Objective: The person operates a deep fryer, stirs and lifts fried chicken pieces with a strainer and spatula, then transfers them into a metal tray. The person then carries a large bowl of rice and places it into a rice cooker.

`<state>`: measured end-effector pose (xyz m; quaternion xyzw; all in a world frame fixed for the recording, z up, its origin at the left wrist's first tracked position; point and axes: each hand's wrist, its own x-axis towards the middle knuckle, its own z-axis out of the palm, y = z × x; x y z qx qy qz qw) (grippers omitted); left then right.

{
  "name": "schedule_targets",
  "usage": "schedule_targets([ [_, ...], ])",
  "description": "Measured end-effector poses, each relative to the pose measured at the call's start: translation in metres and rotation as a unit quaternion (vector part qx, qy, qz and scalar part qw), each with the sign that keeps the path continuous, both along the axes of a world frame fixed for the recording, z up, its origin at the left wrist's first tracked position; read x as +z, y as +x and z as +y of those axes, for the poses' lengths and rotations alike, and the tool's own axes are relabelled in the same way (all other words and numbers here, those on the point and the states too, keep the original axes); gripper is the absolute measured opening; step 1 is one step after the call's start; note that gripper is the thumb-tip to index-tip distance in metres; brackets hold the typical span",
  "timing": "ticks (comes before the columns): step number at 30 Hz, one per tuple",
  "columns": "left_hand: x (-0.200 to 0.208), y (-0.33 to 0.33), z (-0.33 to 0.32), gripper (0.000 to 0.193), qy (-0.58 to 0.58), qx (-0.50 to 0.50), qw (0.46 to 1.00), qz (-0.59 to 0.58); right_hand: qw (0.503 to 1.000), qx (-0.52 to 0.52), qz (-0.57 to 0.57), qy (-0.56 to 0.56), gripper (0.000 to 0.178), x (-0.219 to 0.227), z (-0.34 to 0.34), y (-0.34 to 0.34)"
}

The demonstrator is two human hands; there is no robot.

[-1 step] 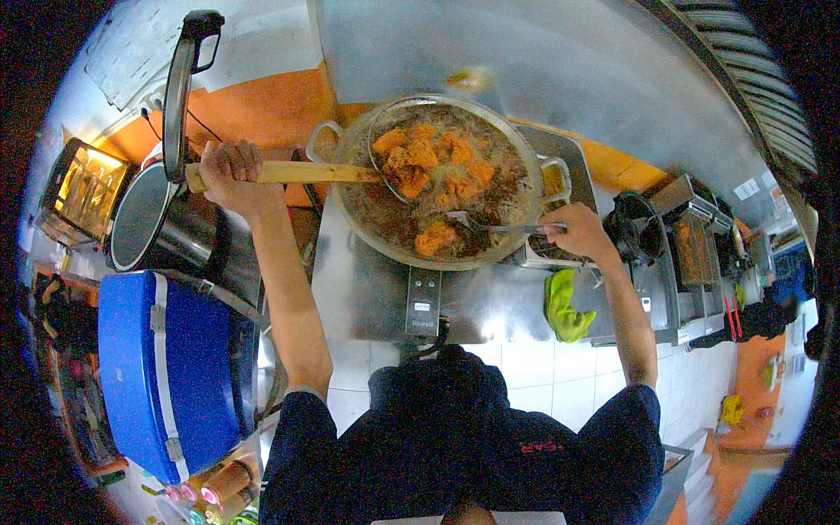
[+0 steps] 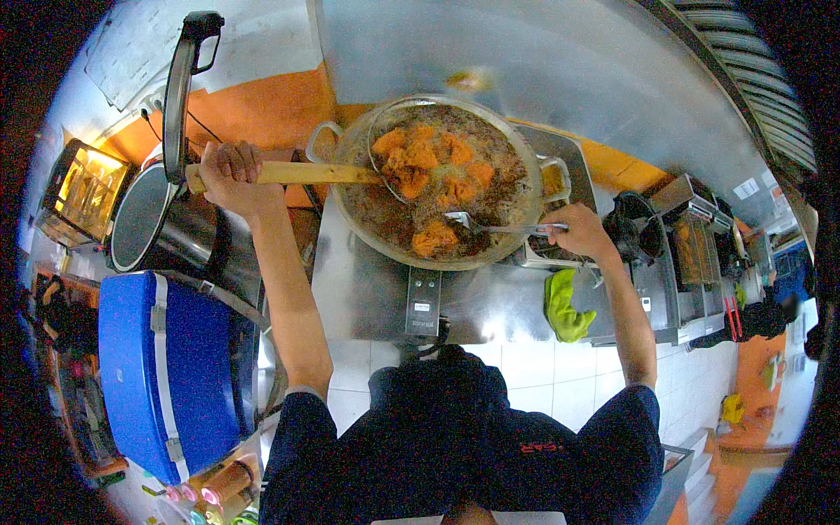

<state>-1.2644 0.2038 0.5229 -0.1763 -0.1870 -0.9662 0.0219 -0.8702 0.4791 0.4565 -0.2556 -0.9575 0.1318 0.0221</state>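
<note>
A wide metal pan [image 2: 530,175] of bubbling dark oil sits on the counter ahead of me. My left hand [image 2: 232,171] is closed round the wooden handle of a wire skimmer [image 2: 319,172], whose round head reaches into the pan. Several orange-brown fried chicken pieces [image 2: 423,156] lie in and beside the skimmer head; where its far rim runs is hard to make out. My right hand [image 2: 573,229] grips a metal fork [image 2: 503,229], its tines in the pan just above a separate chicken piece [image 2: 435,238] near the front rim.
Left of the pan stand a large dark pot [image 2: 188,223] with its lid raised and a blue box [image 2: 166,376]. A green cloth [image 2: 567,306] lies on the counter's front edge at right. Farther right are a black burner [image 2: 634,227] and a fryer basket [image 2: 691,249].
</note>
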Motion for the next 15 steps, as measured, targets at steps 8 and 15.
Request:
schedule_targets([
  [8,0.002,0.006,-0.002,0.036,-0.006,0.005,1.000,-0.021,0.998,-0.018,0.015,-0.052,0.021,-0.020,0.007,0.024],
  [15,0.013,0.014,0.005,0.033,-0.014,0.035,0.997,-0.062,0.996,0.016,0.060,0.066,0.025,-0.041,-0.003,0.001],
])
